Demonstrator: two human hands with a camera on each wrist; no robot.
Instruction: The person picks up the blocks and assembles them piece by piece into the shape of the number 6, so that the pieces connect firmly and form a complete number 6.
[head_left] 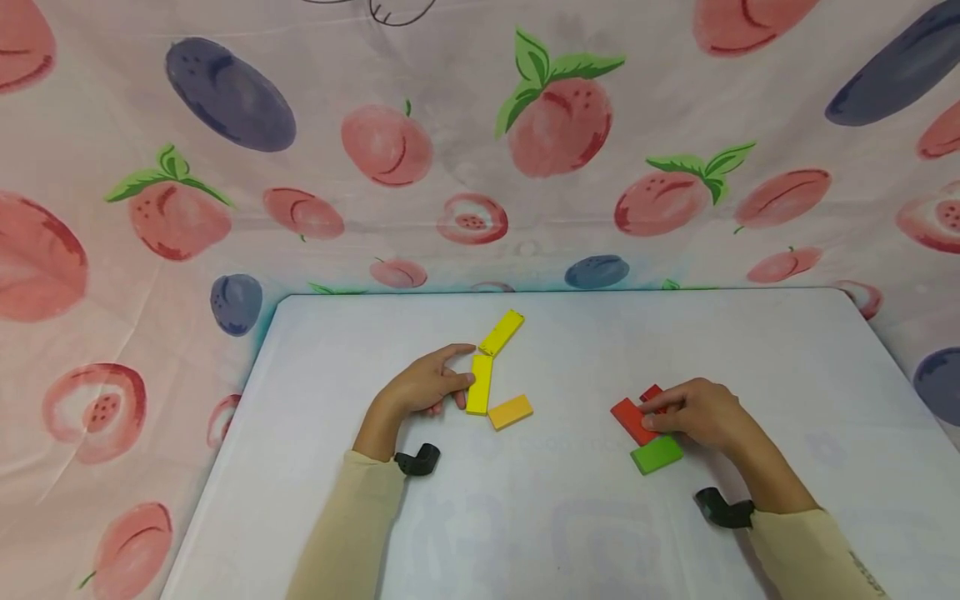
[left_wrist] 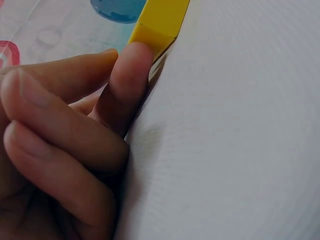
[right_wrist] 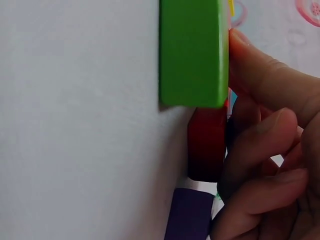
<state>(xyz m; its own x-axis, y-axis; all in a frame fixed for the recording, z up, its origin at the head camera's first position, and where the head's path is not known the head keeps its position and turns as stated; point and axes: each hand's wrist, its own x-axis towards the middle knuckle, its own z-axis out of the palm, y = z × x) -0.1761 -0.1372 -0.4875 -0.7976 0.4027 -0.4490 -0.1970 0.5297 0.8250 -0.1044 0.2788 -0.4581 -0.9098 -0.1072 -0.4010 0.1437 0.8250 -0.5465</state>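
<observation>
My left hand (head_left: 426, 383) is beside a yellow block (head_left: 480, 385) lying lengthwise on the white board; the thumb touches its left side. The index finger reaches toward the near end of a second yellow block (head_left: 502, 332), slanted beyond the first. In the left wrist view, the thumb tip meets a yellow block (left_wrist: 162, 25). An orange-yellow block (head_left: 511, 412) lies by the first one's lower end. My right hand (head_left: 701, 411) has thumb and index finger on a red block (head_left: 632, 421). Another red block (head_left: 651, 392) is partly hidden behind those fingers. Just nearer lies a green block (head_left: 657, 455).
The right wrist view shows a dark purple block (right_wrist: 190, 215) under the curled fingers, hidden in the head view. The white board (head_left: 562, 517) ends at a far edge against a fruit-patterned cloth (head_left: 525, 208). Dark wrist cameras (head_left: 723, 508) sit at both cuffs.
</observation>
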